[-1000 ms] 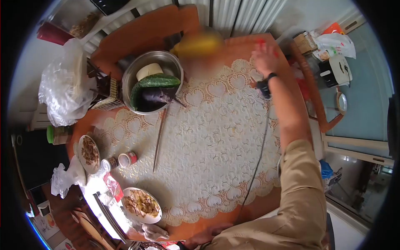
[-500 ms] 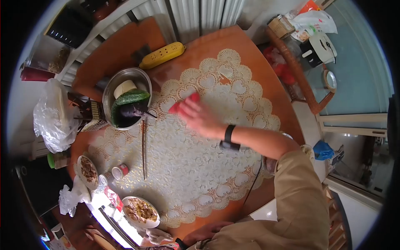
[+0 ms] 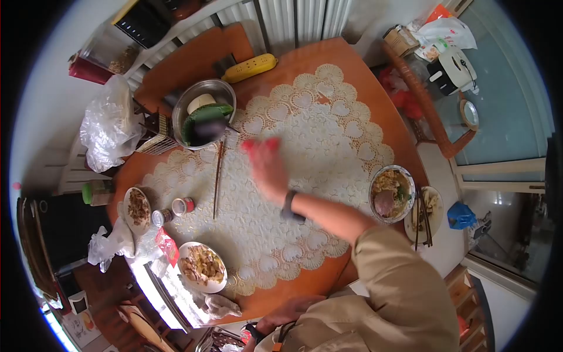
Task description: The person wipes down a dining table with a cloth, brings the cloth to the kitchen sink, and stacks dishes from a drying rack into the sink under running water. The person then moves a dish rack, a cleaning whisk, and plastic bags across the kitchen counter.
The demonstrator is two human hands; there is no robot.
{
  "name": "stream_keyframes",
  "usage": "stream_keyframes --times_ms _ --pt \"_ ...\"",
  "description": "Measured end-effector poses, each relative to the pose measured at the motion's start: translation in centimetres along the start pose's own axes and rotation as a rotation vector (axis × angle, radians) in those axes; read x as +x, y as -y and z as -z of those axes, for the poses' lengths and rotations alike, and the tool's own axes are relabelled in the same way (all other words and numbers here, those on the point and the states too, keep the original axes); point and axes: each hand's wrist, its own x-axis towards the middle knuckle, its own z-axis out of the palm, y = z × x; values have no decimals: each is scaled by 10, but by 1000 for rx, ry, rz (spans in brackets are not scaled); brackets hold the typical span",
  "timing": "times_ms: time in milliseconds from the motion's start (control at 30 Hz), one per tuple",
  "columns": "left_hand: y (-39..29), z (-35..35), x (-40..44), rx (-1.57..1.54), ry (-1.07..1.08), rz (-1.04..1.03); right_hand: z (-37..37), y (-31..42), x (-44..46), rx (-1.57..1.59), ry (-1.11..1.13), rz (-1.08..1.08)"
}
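Observation:
My right hand [image 3: 270, 175], with a dark band at the wrist, presses a crumpled red cloth [image 3: 261, 144] onto the pale lace tablecloth [image 3: 311, 193]. The fingers are blurred but appear closed over the cloth. To its left lies a pair of chopsticks [image 3: 218, 182]. Just beyond them stands a metal bowl [image 3: 227, 92] holding a cucumber [image 3: 218, 110], a dark eggplant [image 3: 206, 130] and a pale round piece. My left hand [image 3: 298, 306] is low against my body at the table's near edge, its fingers partly in shadow and hard to make out.
Plates of food [image 3: 202, 267] and small cans [image 3: 182, 206] stand at the left. On the right are a noodle bowl [image 3: 392, 193] and a plate with chopsticks [image 3: 433, 214]. A yellow power strip [image 3: 251, 68] lies at the far edge; a plastic bag [image 3: 108, 123] is at far left.
My right hand has slid the red cloth leftward and nearer to me over the tablecloth. The camera view has shifted, and the noodle bowl, mostly behind my arm before, now shows.

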Motion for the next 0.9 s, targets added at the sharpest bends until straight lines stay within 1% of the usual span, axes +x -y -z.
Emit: stream_keyframes --times_ms 33,67,167,200,233,267,300,333,367,400,433,467,500,567,600,633,667,700,733,767,833,867,900 --pt "4 -1 -1 46 -20 23 15 37 -33 -117 70 258" --pt "8 -2 -5 87 -44 40 24 57 -58 -40 90 309" --pt "24 -2 -15 182 -100 89 20 32 -65 -4 138 341" --pt "31 -2 -20 212 -121 102 35 9 -47 69 135 216" --pt "39 -1 -24 235 -139 112 47 -14 -32 -51 19 76" --pt "47 1 -29 262 -150 120 58 -51 -15 -205 -38 -5" --pt "58 3 -35 277 -161 131 62 -96 0 -384 55 -136" --pt "68 6 -42 296 -174 141 67 -132 -4 -568 -129 -135" --pt "80 14 -48 297 -181 136 84 -152 -4 -611 -4 -208" --pt "91 19 -52 353 -180 144 97 -150 -12 -555 -13 -170" --pt "106 18 -59 401 -177 159 96 -135 -30 -556 -3 -174" --pt "117 23 -65 385 -165 191 91 -117 -52 -619 56 -127" --pt "130 27 -68 365 -153 152 92 -92 -71 -688 112 -78" --pt "139 28 -75 502 -107 217 49 -34 -141 -317 -92 -8" --pt "151 27 -81 497 -89 226 71 41 -169 290 74 -352" --pt "163 27 -88 490 -68 231 59 75 -216 -81 116 -20" --pt "173 28 -94 490 -49 234 62 120 -250 -16 184 -3" --pt "179 32 -98 497 -33 230 74 159 -283 121 161 65" --pt "187 33 -105 492 -23 227 90 184 -317 34 252 304" --pt "196 33 -112 487 -18 232 93 197 -343 99 296 330" --pt "203 35 -121 669 47 170 111 185 -352 71 278 377" --pt "205 30 -130 606 -72 241 130 169 -342 100 203 319" --pt "207 28 -138 602 -63 251 161 151 -328 60 169 213"
